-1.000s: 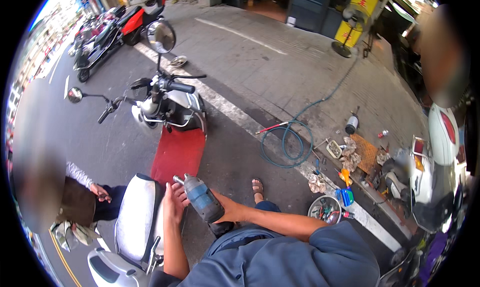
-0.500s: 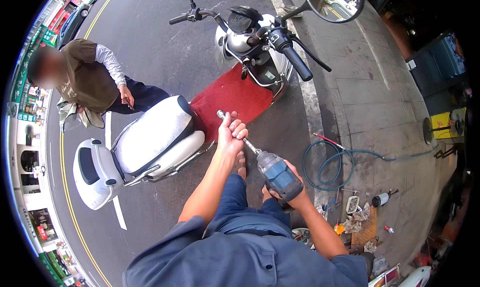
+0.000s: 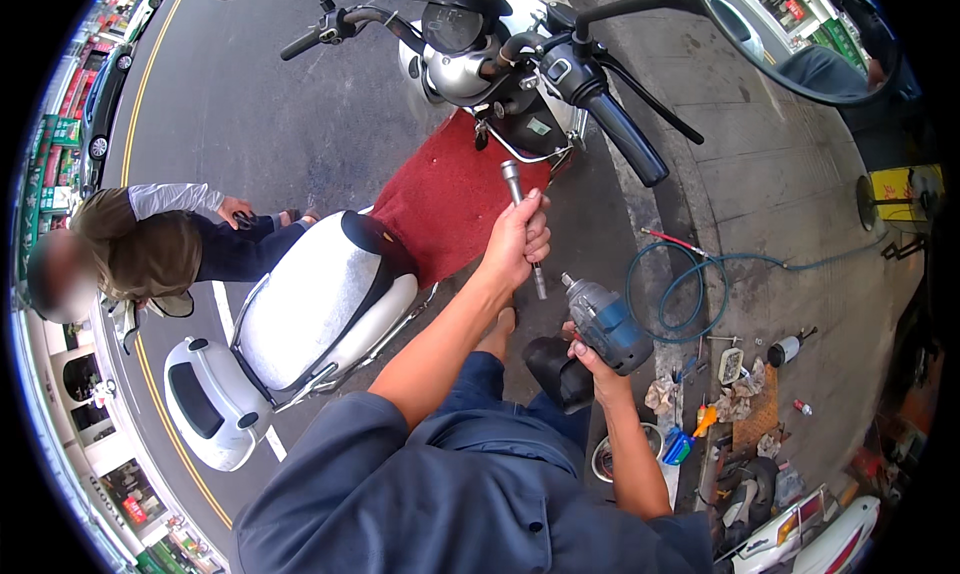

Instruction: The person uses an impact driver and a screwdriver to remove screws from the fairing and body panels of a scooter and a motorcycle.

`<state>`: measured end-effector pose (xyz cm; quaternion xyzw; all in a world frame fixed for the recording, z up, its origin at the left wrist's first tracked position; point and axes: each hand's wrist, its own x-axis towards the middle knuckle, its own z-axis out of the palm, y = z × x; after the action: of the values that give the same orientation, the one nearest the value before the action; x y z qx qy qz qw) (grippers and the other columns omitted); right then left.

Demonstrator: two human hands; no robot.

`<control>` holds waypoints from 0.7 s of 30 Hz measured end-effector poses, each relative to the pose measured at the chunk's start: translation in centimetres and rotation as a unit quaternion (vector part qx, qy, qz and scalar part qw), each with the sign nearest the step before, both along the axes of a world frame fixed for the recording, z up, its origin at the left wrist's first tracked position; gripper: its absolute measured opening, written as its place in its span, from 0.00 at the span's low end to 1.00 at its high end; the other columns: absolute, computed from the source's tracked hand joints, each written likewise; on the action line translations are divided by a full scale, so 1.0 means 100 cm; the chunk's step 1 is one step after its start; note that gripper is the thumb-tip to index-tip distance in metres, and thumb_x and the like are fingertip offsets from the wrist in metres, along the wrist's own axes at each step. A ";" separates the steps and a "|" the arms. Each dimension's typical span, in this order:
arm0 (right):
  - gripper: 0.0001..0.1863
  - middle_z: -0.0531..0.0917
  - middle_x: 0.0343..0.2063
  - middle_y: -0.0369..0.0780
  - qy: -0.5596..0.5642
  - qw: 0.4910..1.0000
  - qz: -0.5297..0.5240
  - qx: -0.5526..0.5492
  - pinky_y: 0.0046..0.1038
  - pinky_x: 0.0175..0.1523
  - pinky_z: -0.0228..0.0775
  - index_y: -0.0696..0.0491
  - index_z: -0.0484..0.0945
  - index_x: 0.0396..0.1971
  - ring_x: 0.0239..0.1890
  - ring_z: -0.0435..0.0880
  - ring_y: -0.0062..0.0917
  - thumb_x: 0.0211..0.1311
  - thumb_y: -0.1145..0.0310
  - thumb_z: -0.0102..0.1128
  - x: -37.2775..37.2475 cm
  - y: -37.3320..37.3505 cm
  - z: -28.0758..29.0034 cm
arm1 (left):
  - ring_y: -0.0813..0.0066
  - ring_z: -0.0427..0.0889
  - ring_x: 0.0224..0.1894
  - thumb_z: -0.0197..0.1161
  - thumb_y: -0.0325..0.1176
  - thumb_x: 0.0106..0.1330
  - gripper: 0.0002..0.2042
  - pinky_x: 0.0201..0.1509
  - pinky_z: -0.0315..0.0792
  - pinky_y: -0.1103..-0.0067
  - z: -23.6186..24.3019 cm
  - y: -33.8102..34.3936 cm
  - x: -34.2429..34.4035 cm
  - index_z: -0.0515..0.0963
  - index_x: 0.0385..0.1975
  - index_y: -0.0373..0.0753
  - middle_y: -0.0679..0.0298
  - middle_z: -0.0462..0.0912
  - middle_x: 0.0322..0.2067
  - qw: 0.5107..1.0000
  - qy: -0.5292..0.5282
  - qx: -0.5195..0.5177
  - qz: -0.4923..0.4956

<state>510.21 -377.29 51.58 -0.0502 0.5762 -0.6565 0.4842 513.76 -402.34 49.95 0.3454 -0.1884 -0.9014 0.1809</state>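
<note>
In my left hand (image 3: pixel 520 239) is a long metal socket extension bar (image 3: pixel 512 180), gripped round its middle. Its wider socket end points up past my fist and the thin end shows below. My right hand (image 3: pixel 600 371) is closed round the handle of a blue-grey cordless impact wrench (image 3: pixel 612 326), whose bare square drive faces up, apart from the bar. A black battery block hangs at the handle's base. Ahead stands a white scooter (image 3: pixel 310 284) with a red floor mat (image 3: pixel 440 199); my left hand is over the mat's near edge.
A person (image 3: pixel 150 239) stands beyond the seat on the left. The scooter's handlebar grip (image 3: pixel 625 139) and mirror (image 3: pixel 800 34) reach out at upper right. A coiled blue air hose (image 3: pixel 632 299) lies on the ground at right, with rags (image 3: pixel 735 399), bottles and tools below it.
The extension bar has come off the wrench's drive. My left hand has moved right with the bar, and the wrench has moved right. The person has shifted down and left in view.
</note>
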 end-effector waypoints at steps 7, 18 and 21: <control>0.20 0.84 0.42 0.42 0.009 1.000 -0.018 -0.002 0.26 0.44 0.77 0.58 0.78 0.50 0.37 0.83 0.22 0.57 0.71 0.70 -0.004 0.006 -0.004 | 0.76 0.71 0.23 0.69 0.34 0.56 0.11 0.29 0.66 0.75 -0.015 -0.027 0.037 0.77 0.31 0.36 0.65 0.72 0.19 0.707 -0.153 -0.602 -0.339; 0.20 0.85 0.36 0.37 0.109 0.988 0.110 0.000 0.28 0.48 0.75 0.59 0.79 0.44 0.37 0.83 0.24 0.53 0.67 0.74 -0.039 0.015 0.003 | 0.56 0.84 0.28 0.69 0.35 0.49 0.10 0.31 0.74 0.66 0.034 -0.011 0.017 0.82 0.31 0.41 0.57 0.82 0.22 0.528 -0.089 -0.721 -0.440; 0.23 0.85 0.38 0.37 0.010 0.996 0.093 -0.002 0.28 0.49 0.75 0.58 0.78 0.48 0.39 0.84 0.23 0.53 0.68 0.74 -0.047 0.018 0.001 | 0.53 0.83 0.27 0.70 0.40 0.51 0.12 0.31 0.74 0.65 0.054 -0.007 0.015 0.83 0.31 0.41 0.55 0.82 0.21 0.492 -0.082 -0.723 -0.478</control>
<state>505.56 -375.49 51.73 -0.1113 0.5728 -0.6091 0.5371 515.29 -403.02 55.38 0.0229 -0.9244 -0.3652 -0.1078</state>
